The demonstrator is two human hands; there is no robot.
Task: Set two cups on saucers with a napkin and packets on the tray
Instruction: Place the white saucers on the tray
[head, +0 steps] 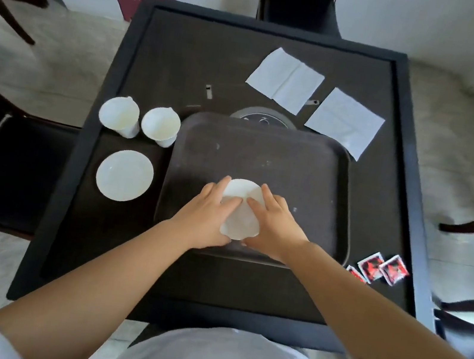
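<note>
Saucers two, one gripped by both hands over tray, other beside two cups, two napkins, three packets

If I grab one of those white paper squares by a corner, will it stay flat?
Probably not. The nearer napkin looks thin, with soft fold creases, so it would likely droop. It seems very light, so a nudge or a breeze could slide it across the table.

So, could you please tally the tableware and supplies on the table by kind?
Cups: 2
Saucers: 2
Napkins: 2
Packets: 3
Tray: 1
Total: 10
</note>
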